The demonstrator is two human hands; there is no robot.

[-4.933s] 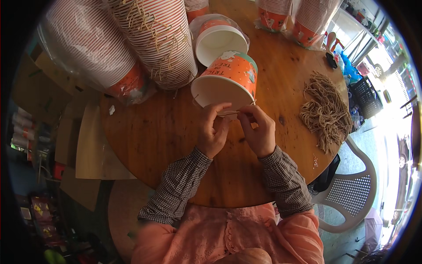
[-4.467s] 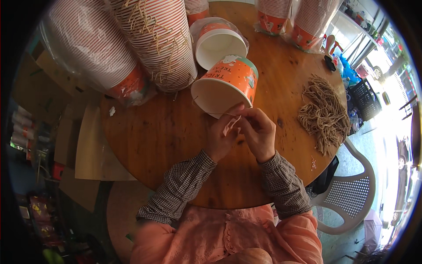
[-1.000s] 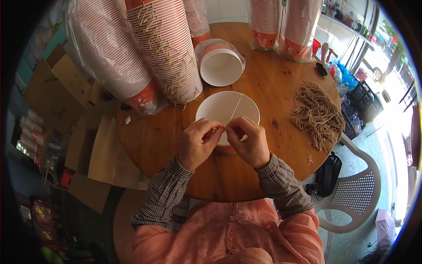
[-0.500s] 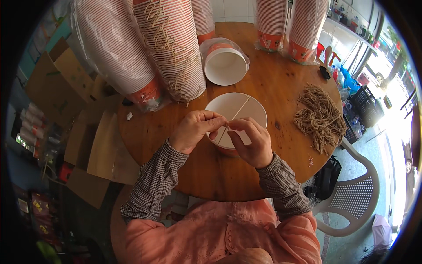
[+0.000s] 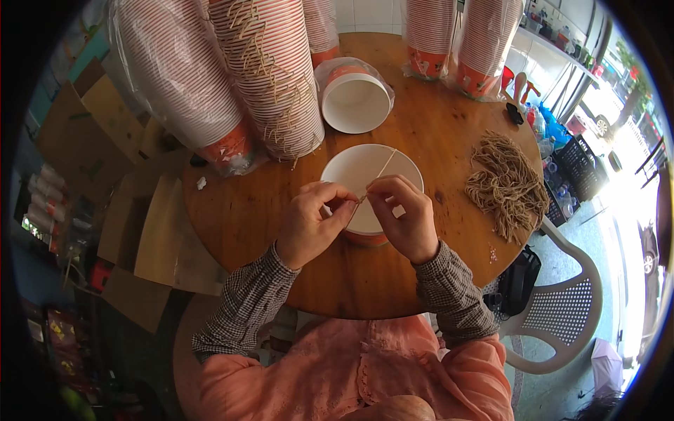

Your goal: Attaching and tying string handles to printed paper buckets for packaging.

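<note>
White tub: the pale tub (image 5: 342,163) stands on the bench (image 5: 351,291) right in front of me, its near side partly behind my hands; a strip of its orange outer wall shows below them.
Mouth: it faces up, open toward me.
Long axis: it runs from rim to base, roughly upright; any slight tilt I cannot tell.
Cord: the thin tan cord (image 5: 387,163) starts at the far rim, right of its middle, and slants across the mouth, leftward and toward me, into my fingers.
Left hand: my left hand (image 5: 314,219) has thumb and forefinger pinched together on the cord, above the near left rim.
Right hand: my right hand (image 5: 407,216) pinches the cord just beside the left, thumb and forefinger tips close on it.
Beyond the tub: a second tub (image 5: 356,104) lies with its mouth turned my way, in clear plastic.
Far left: a tall stack of tubs (image 5: 270,84) bristles with cords.
Right: a tangled twine heap (image 5: 507,184) lies on the wood.
</note>
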